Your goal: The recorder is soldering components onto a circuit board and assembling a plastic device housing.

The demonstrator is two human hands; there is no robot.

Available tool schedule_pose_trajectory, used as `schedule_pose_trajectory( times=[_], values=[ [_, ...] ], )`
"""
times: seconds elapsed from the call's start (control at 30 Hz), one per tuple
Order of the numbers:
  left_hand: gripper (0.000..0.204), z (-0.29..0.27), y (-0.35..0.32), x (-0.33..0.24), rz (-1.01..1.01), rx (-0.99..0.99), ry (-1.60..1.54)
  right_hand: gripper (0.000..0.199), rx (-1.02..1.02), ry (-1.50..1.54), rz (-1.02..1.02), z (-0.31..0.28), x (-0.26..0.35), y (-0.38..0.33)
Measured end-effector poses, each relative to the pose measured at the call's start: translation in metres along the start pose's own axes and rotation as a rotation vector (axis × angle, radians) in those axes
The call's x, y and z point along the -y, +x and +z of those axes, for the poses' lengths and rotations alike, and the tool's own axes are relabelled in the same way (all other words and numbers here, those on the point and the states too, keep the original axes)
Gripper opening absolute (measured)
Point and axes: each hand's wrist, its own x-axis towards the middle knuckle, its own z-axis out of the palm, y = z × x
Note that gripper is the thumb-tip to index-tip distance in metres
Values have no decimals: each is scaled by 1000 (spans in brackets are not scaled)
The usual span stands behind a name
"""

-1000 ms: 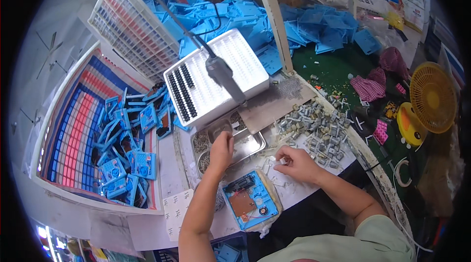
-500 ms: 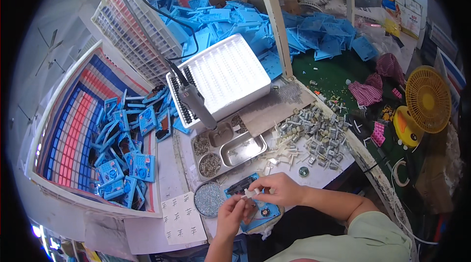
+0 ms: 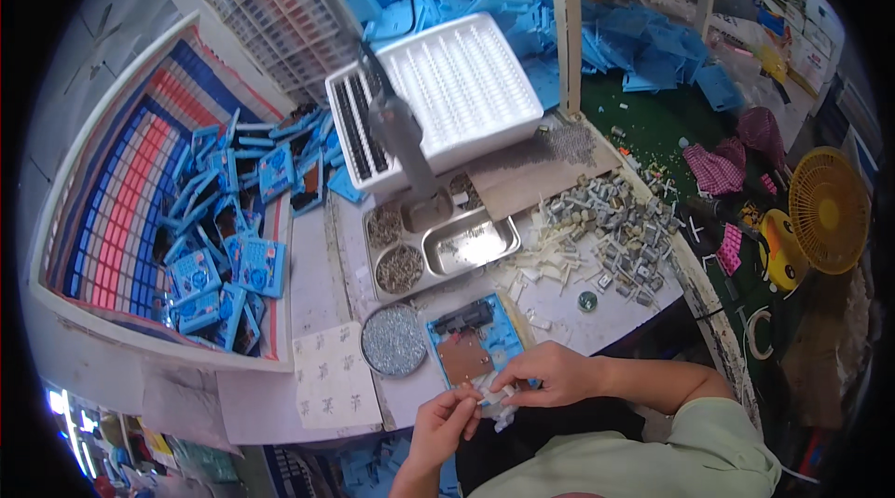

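Observation:
Just above the near edge of the table, my left hand [image 3: 446, 423] and my right hand [image 3: 555, 375] meet at the fingertips. Both are closed in a pinch on a small white plastic part [image 3: 488, 388]; the fingers partly cover it. Right beyond them lies an open blue plastic case [image 3: 506, 335]. A brown circuit board [image 3: 463, 360] and a black part [image 3: 463, 316] sit in this case. My hands hide its near end. To its left stands a round dish [image 3: 392, 339] of small silvery pieces.
A steel compartment tray [image 3: 410, 282] holds small metal pieces. Small motor-like parts [image 3: 615, 228] are heaped to the right. An electric screwdriver [image 3: 403, 144] hangs before a white foam tray [image 3: 466, 88]. A lined crate [image 3: 103, 218] of blue cases stands left; a marked paper sheet [image 3: 336, 377] lies nearby.
The view has shifted, and objects on the table sit differently in it. My hands have drawn toward me over the blue case, so its brown circuit board shows now. The white part stays between my fingers.

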Motion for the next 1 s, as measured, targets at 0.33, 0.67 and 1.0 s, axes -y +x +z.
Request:
schedule_pose_trajectory(
  times=[0.33,0.67,1.0],
  values=[
    [20,39,1,14,-279,-31,-169,34,-159,-156,-116,21,-13,-49],
    [19,59,18,-13,-256,195,-104,31,-175,126,272,-1,-7,-86],
    [15,26,119,-9,351,192,1464,30,-512,891,409,-21,-37,-83]
  ],
)
